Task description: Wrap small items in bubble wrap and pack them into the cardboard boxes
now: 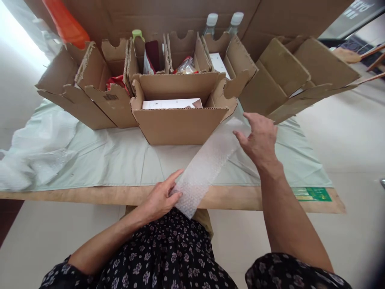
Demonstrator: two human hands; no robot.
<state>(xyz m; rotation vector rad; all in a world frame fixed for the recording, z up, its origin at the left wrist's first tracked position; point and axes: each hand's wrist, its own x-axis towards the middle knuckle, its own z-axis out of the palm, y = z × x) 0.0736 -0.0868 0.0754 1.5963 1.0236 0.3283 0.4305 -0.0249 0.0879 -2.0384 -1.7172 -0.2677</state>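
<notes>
Nearest are the black cloth with pale flowers (168,257) worn by the person and two bare forearms reaching forward. The left hand (162,198) is partly open, its thumb and forefinger apart at the left edge of a long strip of clear bubble wrap (210,164), near the strip's close end; whether the hidden fingers grip it from beneath, I cannot tell. The strip slants away to the right, its near corner overhanging the wooden edge of the tabletop (90,192). To the right, a green printed strip (319,194) lies along that edge.

Farther in, a pale green cloth (120,160) covers the tabletop, with a crumpled heap of clear bubble wrap (39,152) at the left. The right hand (260,138) is open beside the strip's far end, thumb and forefinger spread apart, with no visible grip.

Beyond the strip's left side stands an open brown cardboard bin (180,128) holding a flat white box (171,104). Behind it runs a row of similar brown bins (105,104), two clear bottles with white caps (211,22) rising at the back. Farthest is a tall brown cardboard panel (174,16).
</notes>
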